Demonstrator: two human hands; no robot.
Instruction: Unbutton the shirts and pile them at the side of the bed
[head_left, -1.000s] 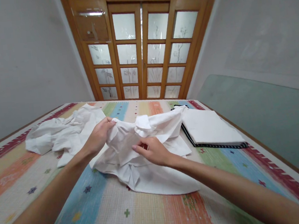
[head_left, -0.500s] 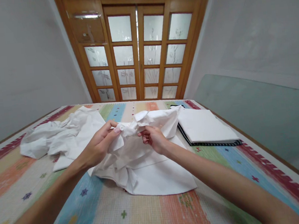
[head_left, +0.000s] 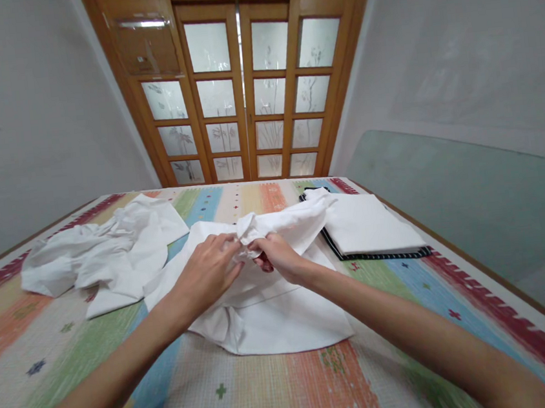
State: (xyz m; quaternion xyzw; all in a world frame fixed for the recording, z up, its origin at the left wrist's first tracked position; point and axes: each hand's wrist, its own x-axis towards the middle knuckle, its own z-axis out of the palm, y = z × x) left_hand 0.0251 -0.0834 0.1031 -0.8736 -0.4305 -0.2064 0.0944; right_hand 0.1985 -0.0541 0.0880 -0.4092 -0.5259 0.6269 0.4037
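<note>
A white shirt (head_left: 285, 326) lies rumpled across the middle of the table, its upper part lifted in a bunch. My left hand (head_left: 211, 265) is closed on the bunched cloth from the left, thumb below and fingers on top. Close beside it, my right hand (head_left: 280, 255) pinches the same gathered bit, with its lower fingers curled under. The fingertips nearly meet, and the cloth between them is partly hidden.
Another crumpled white garment (head_left: 106, 247) lies at the left. A folded white stack with a black striped edge (head_left: 372, 223) sits at the right. The patterned tablecloth (head_left: 176, 396) covers the table; wooden glass-paned doors (head_left: 241, 90) stand beyond.
My left hand has moved right and turned over the gathered cloth, closer to my right hand. The small button seen by my left thumb is now hidden. The view has shifted slightly.
</note>
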